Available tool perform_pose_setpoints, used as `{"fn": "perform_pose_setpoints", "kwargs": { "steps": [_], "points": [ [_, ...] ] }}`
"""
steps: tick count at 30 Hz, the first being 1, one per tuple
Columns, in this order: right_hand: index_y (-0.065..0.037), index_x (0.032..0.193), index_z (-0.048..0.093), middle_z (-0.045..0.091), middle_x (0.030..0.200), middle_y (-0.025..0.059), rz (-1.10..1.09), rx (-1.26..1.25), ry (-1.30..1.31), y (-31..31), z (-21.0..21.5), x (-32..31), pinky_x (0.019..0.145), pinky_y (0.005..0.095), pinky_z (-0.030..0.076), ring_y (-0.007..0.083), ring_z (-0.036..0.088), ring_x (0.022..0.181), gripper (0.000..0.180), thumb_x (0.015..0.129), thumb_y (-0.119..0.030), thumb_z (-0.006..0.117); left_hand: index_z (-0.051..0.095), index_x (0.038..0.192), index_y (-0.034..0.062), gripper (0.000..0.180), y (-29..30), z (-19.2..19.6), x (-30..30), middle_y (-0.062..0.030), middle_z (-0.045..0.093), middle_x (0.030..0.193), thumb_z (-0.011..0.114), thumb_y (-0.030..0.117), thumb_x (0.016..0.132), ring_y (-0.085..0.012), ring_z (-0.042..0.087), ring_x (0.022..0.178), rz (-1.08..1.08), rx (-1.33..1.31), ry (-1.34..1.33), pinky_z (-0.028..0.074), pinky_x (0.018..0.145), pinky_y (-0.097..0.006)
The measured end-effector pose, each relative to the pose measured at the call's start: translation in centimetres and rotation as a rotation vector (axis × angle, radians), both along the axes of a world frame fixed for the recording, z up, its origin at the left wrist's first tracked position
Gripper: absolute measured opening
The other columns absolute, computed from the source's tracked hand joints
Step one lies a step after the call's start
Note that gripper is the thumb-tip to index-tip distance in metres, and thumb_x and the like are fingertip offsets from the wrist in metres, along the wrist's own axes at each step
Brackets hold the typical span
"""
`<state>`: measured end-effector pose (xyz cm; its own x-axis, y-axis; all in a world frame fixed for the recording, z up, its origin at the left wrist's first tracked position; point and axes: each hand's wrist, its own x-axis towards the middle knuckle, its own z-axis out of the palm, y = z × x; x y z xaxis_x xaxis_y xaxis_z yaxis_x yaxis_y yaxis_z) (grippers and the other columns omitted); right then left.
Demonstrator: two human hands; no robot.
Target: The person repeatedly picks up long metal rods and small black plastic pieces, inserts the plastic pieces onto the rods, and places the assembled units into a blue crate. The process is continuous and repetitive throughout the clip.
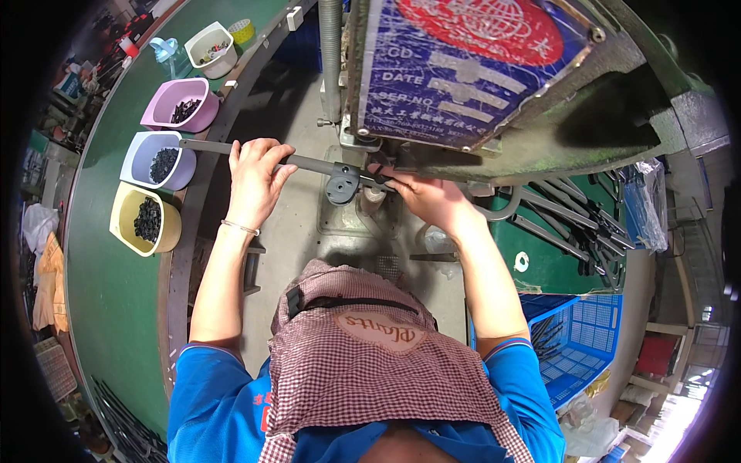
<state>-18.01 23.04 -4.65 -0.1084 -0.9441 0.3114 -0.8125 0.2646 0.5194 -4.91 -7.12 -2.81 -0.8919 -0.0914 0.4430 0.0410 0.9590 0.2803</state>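
My left hand [258, 176] is closed around a long dark grey metal tube [312, 163] held crosswise under the machine head. A flat bar end [207, 146] of this piece sticks out left past my knuckles, over the blue-lilac bin. A rounded grey hinge joint [342, 185] with holes sits on the tube between my hands. At its right end, my right hand [426, 199] pinches the piece close to the joint, just beneath the machine; some of its fingertips are hidden. By my right wrist a curved grey tube [505, 207] shows; whether it belongs to the held piece, I cannot tell.
A machine head [540, 147] with a blue plate hangs in front. Left, a green bench [100, 293] carries yellow [170, 231], lilac [185, 174], pink [204, 116] and white [224, 62] bins of small parts. Right are piled grey tubes [571, 220] and a blue crate [594, 328].
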Motion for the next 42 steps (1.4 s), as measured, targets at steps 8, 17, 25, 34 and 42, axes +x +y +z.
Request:
{"fn": "perform_pose_setpoints", "kwargs": {
  "steps": [8, 17, 25, 34, 42],
  "points": [
    [-0.017, 0.132, 0.062, 0.06, 0.137, 0.01, -0.394, -0.192, -1.128, -2.1, 6.4, 3.2, 0.106, 0.0376, 0.044, 0.0248, 0.056, 0.127, 0.047, 0.09, -0.036, 0.069, 0.069, 0.104, 0.0124, 0.026, -0.3, 1.0, 1.1, -0.0028, 0.059, 0.097, 0.076, 0.025, 0.081, -0.0248, 0.059, 0.099, -0.04, 0.041, -0.013, 0.026, 0.113, -0.058],
    [-0.019, 0.128, 0.063, 0.066, 0.123, 0.0132, -0.455, -0.357, -1.036, -1.5, 2.1, 3.6, 0.097, 0.0432, 0.05, 0.0357, 0.061, 0.114, 0.045, 0.088, -0.042, 0.066, 0.068, 0.105, 0.0103, 0.028, -1.2, 0.8, 0.8, -0.0046, 0.062, 0.095, 0.074, 0.027, 0.084, -0.0256, 0.061, 0.094, -0.15, 0.062, -0.04, 0.032, 0.109, -0.051],
    [-0.013, 0.116, 0.068, 0.071, 0.106, 0.0116, -0.509, -0.408, -0.652, 2.6, 3.1, 5.0, 0.094, 0.0439, 0.045, 0.0271, 0.065, 0.105, 0.052, 0.073, -0.039, 0.079, 0.068, 0.109, 0.0088, 0.032, -2.0, 1.0, 0.0, -0.0067, 0.061, 0.093, 0.075, 0.025, 0.082, -0.0271, 0.06, 0.094, -0.229, 0.04, -0.039, 0.035, 0.106, -0.048],
    [-0.015, 0.116, 0.07, 0.07, 0.092, 0.008, -0.48, -0.425, -0.618, 4.5, 3.0, 4.8, 0.087, 0.0395, 0.04, 0.0267, 0.063, 0.095, 0.039, 0.084, -0.038, 0.069, 0.069, 0.106, 0.0079, 0.03, -2.1, 0.8, -0.1, -0.0064, 0.061, 0.093, 0.075, 0.024, 0.081, -0.0264, 0.059, 0.094, -0.249, 0.038, -0.002, 0.036, 0.103, -0.046],
    [-0.013, 0.118, 0.071, 0.071, 0.093, 0.0103, -0.453, -0.444, -0.671, 4.7, 2.7, 4.7, 0.086, 0.0394, 0.039, 0.0275, 0.062, 0.095, 0.039, 0.085, -0.035, 0.069, 0.069, 0.11, 0.0071, 0.031, -2.0, 1.6, 0.1, -0.0066, 0.063, 0.097, 0.074, 0.021, 0.083, -0.0261, 0.06, 0.098, -0.227, 0.023, -0.05, 0.034, 0.105, -0.046]
  ]
}}
